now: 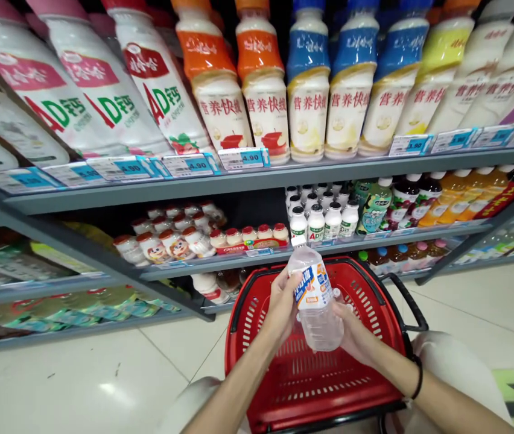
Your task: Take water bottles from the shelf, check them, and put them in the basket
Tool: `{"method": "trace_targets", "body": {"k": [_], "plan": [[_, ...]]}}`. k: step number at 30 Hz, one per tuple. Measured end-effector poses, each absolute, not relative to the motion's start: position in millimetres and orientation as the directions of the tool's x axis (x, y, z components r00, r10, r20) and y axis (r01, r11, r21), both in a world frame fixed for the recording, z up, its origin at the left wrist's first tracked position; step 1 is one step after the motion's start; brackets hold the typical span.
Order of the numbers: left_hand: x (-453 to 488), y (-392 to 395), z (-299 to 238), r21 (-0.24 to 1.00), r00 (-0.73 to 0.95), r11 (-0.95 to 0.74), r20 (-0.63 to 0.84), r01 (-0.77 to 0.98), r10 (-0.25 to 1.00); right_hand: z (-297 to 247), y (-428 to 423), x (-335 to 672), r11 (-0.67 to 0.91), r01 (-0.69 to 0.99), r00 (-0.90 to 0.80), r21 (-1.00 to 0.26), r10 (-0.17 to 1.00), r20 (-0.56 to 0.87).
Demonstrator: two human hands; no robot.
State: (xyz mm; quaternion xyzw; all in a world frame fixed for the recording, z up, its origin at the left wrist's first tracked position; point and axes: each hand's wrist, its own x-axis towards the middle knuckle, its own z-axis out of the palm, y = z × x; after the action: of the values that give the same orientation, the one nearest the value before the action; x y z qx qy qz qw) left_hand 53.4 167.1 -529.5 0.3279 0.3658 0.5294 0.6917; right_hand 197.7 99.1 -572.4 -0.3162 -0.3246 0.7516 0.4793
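A clear plastic drink bottle (315,301) with a white cap and a blue, white and orange label is held nearly upright over a red shopping basket (279,398). My left hand (283,298) is closed on its left side, the thumb at the label. On the lower right side of the bottle, my right hand (352,331) grips it too. Small white bottles (302,319) show partly behind the held bottle, mostly hidden by it and my hands. A dark band circles my right wrist.
Ahead stands a grey shelf (248,187) with large milk-drink bottles (309,90) on top. Lower down are white AD bottles (315,222), red-capped small bottles (175,241) and juice bottles (460,187). The basket's black handle (413,301) sticks out right. Pale floor tiles (116,367) lie below.
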Motion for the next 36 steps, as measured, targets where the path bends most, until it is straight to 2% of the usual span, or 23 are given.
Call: {"method": "trace_targets", "body": {"k": [5, 8, 10, 13, 15, 17, 19, 25, 30, 36], "plan": [[48.8, 160.6, -522.3, 0.868, 0.309, 0.212, -0.072, -0.449, 0.948, -579.9, 98.3, 203.1, -0.076, -0.338, -0.129, -0.938, 0.991, -0.034], [45.1, 157.1, -521.5, 0.848, 0.358, 0.236, -0.058, -0.475, 0.932, -587.4, 95.6, 198.0, -0.04, -0.33, -0.061, -0.943, 0.998, -0.021], [42.8, 156.1, -524.0, 0.821, 0.365, 0.261, -0.07, -0.507, 0.928, -590.9, 91.0, 192.2, -0.118, -0.41, -0.134, -0.904, 0.989, -0.068], [38.9, 156.5, -526.1, 0.789, 0.405, 0.317, -0.096, -0.526, 0.909, -591.4, 84.4, 185.0, -0.355, -0.537, -0.456, -0.765, 0.885, -0.091], [36.7, 157.6, -524.2, 0.777, 0.427, 0.338, -0.099, -0.531, 0.899, -590.0, 82.5, 183.1, -0.43, -0.55, -0.571, -0.716, 0.819, -0.053], [35.7, 159.0, -521.0, 0.781, 0.412, 0.313, -0.078, -0.54, 0.908, -589.5, 82.9, 183.4, -0.386, -0.55, -0.522, -0.741, 0.851, -0.055], [36.2, 160.6, -518.4, 0.805, 0.361, 0.252, -0.051, -0.537, 0.931, -590.5, 84.9, 185.0, -0.299, -0.536, -0.394, -0.789, 0.916, -0.08], [41.9, 165.3, -520.4, 0.865, 0.22, 0.155, -0.053, -0.478, 0.974, -599.0, 89.9, 186.9, -0.123, -0.368, -0.131, -0.921, 0.988, -0.08], [38.6, 165.6, -522.9, 0.853, 0.274, 0.163, -0.024, -0.495, 0.961, -608.0, 88.2, 183.9, -0.125, -0.316, -0.082, -0.94, 0.991, -0.104], [31.9, 165.4, -525.1, 0.85, 0.348, 0.13, 0.066, -0.511, 0.935, -612.6, 85.5, 183.3, -0.027, -0.306, -0.062, -0.951, 0.998, -0.008]]}}
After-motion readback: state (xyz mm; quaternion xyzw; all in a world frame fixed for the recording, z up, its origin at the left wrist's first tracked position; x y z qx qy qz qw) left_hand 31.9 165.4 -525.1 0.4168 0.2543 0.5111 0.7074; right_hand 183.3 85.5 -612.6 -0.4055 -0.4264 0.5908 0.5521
